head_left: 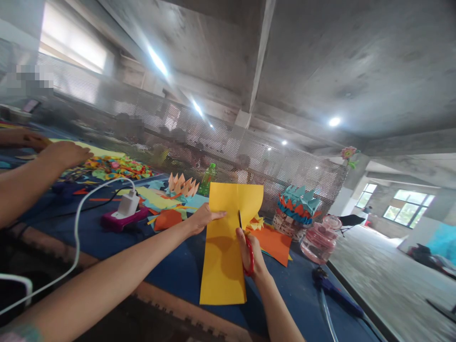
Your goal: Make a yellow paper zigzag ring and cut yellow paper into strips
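My left hand (pixel 204 219) pinches the left edge of a yellow paper sheet (pixel 223 266), holding it upright over the blue table (pixel 107 242). Gripped in my right hand (pixel 251 251) are red-handled scissors (pixel 248 247). Their blades point up into a slit running down from the sheet's top edge. Both hands are closed on what they hold.
An orange sheet (pixel 274 243), folded paper crafts (pixel 297 204), a woven basket (pixel 285 224) and a pink glass jar (pixel 320 242) lie right of the paper. A white charger (pixel 127 205) on a magenta block and its cable sit left. Another person's hand (pixel 62 153) rests far left. Mesh screen behind.
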`<action>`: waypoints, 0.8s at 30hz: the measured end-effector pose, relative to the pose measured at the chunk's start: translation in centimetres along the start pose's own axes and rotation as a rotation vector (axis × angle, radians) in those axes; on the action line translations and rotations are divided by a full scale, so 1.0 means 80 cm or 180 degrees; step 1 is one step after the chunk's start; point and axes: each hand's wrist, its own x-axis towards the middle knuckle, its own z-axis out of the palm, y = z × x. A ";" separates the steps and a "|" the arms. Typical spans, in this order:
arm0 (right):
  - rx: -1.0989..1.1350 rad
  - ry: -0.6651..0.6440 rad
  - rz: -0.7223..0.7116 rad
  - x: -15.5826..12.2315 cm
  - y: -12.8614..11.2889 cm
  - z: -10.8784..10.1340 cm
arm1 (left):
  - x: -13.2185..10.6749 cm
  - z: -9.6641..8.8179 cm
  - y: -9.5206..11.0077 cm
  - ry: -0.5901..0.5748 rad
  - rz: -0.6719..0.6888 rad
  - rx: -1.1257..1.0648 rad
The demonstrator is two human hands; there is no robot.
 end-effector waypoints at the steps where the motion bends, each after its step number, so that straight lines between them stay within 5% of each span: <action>1: -0.0143 -0.0035 -0.0015 0.000 -0.001 -0.001 | 0.001 -0.001 -0.001 -0.0010 0.0007 0.0001; 8: -0.0675 -0.0009 -0.0095 0.003 -0.002 -0.004 | 0.001 -0.001 0.000 -0.0025 -0.0034 -0.0042; 24: -0.0560 0.0013 -0.0165 0.002 -0.002 -0.007 | -0.006 0.010 -0.002 -0.0177 -0.0209 -0.0036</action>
